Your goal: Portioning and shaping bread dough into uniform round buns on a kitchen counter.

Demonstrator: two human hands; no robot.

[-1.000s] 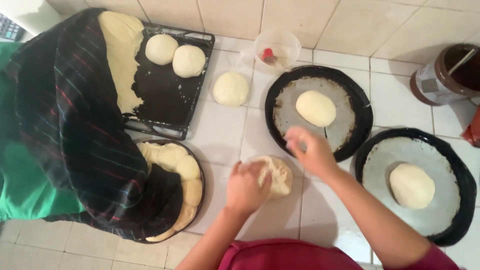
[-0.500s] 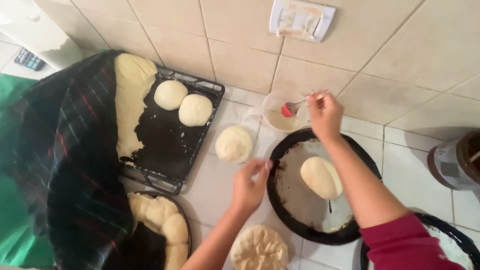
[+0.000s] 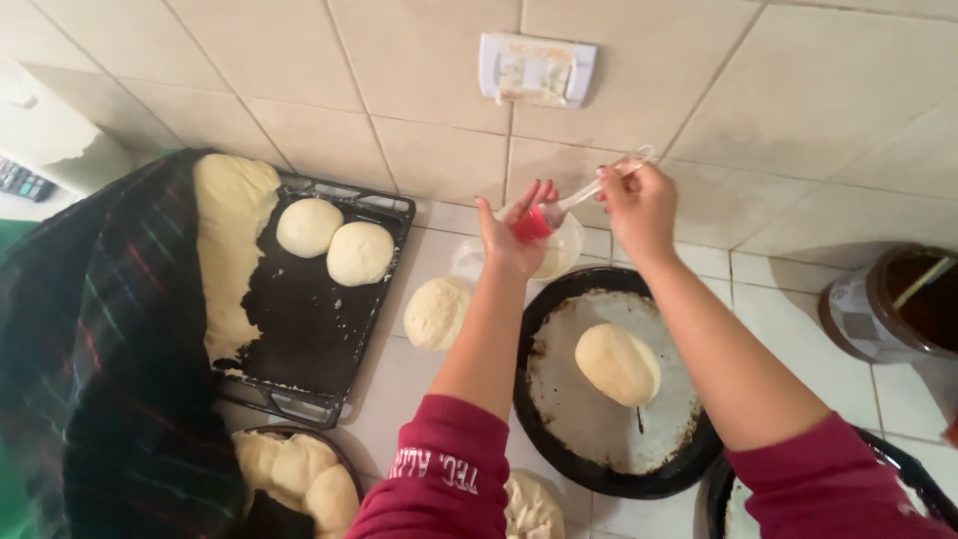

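Right hand (image 3: 639, 205): 1, raised above the counter by the tiled wall, fingers closed round the clear handle of 1 pastry brush (image 3: 569, 205). The brush has a red head, which rests against the palm of the left hand.

Left hand (image 3: 514, 235): 1, palm open and fingers spread, holding nothing; the red brush head touches it. It hovers over 1 small clear bowl (image 3: 564, 255), which stands on the counter just behind the round pan.

Round dark pan (image 3: 539, 399): 1 in full view, in front of the hands, carrying 1 dough ball (image 3: 617, 364) near its centre. The edge of a 2nd round pan (image 3: 913, 479) shows at the lower right corner.

Loose dough ball (image 3: 436, 312): 1, on the white tiles between the round pan and the baking tray.

Baking tray (image 3: 299, 329): 1, rectangular and black, to the left, holding 2 dough balls (image 3: 334, 240) side by side at its far end and 1 long strip of dough (image 3: 225, 250) along its left edge.

Dark plaid cloth (image 3: 100, 379): 1, draped over the left part of the tray.

Dough pieces (image 3: 294, 474): several, packed together in a dish at the lower left, partly under the cloth; exact count cannot be told.

Flattened dough (image 3: 529, 509): 1, at the bottom edge, partly hidden by the sleeve.

Brown container (image 3: 898, 309): 1, at the right edge.

Wall socket (image 3: 537, 70): 1.
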